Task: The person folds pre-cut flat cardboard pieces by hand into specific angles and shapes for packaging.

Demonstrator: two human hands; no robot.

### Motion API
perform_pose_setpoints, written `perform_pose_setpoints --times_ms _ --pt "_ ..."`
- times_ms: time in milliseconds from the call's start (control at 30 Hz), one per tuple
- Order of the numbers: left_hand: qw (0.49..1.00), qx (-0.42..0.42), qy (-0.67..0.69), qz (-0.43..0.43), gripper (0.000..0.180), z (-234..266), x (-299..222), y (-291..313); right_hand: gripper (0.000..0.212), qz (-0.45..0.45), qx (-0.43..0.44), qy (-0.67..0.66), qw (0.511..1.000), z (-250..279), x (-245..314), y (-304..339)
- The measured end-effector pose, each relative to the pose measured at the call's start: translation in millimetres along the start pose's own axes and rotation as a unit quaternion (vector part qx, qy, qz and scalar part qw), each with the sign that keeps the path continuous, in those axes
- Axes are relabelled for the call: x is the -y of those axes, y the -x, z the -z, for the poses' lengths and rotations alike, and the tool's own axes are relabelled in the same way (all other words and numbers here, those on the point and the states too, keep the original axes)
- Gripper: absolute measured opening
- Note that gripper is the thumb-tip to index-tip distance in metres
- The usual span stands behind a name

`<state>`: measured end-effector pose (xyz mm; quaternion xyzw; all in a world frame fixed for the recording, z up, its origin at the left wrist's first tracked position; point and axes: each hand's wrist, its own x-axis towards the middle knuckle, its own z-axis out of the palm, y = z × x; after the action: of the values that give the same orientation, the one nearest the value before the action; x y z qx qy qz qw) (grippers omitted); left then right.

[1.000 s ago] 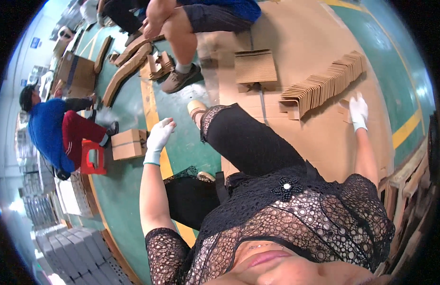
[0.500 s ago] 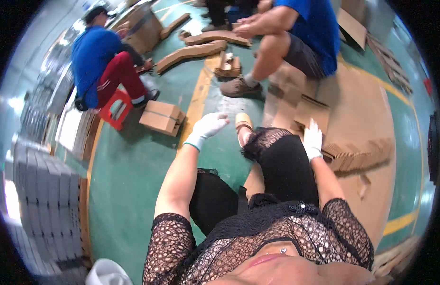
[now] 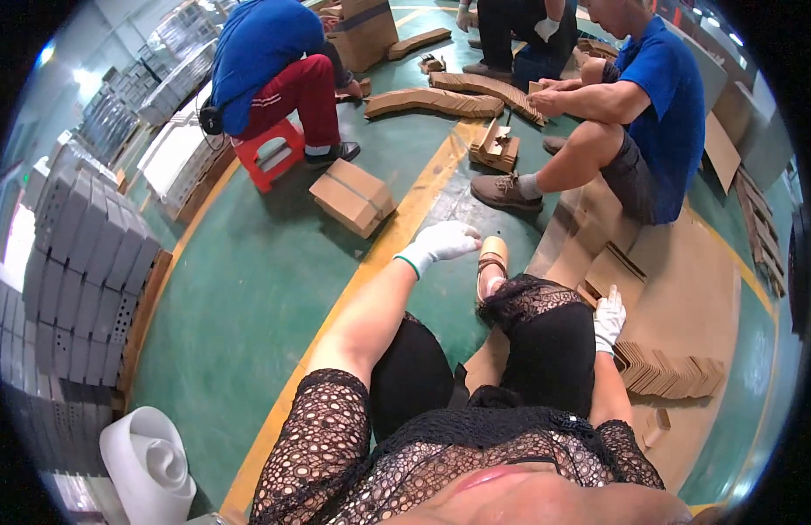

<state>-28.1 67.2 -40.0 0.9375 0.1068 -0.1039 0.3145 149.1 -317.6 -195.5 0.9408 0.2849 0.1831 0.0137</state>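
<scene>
My left hand (image 3: 442, 243), in a white glove with a green cuff, is raised in front of my knee. Its fingers reach out to the right with nothing in them. Low beside my other knee, my right hand (image 3: 609, 320) wears a white glove too, its fingers stretched out. Just beyond those fingertips lie folded brown cardboard pieces (image 3: 616, 269); whether the hand touches them I cannot tell. On the near side of it, a row of nested angled cardboard strips (image 3: 672, 371) rests on a large cardboard sheet (image 3: 685, 302).
A strapped bundle of cardboard (image 3: 353, 197) stands on the green floor. A person in a blue shirt (image 3: 672, 96) sits at right; another sits on a red stool (image 3: 270, 153). Curved cardboard rows (image 3: 432, 103) lie ahead. Grey stacks (image 3: 90, 271) and a white foam roll (image 3: 143, 464) stand left.
My view has shifted, so the surroundings sit lower and more to the right. My left hand's fingers reach further out; my right hand stays beside the cardboard pieces.
</scene>
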Motion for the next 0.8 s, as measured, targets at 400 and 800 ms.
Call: perform_pose_setpoints --times_ms 400,800 --pt "0.887 -0.042 0.435 -0.152 0.045 -5.1 -37.4 -17.7 0.025 0.324 -0.072 -0.358 0.873 198.6 137.1 -138.4" --pt "0.878 -0.145 0.445 -0.096 0.022 29.0 -9.9 15.5 0.018 0.128 0.12 -0.613 0.77 201.6 145.8 -164.6"
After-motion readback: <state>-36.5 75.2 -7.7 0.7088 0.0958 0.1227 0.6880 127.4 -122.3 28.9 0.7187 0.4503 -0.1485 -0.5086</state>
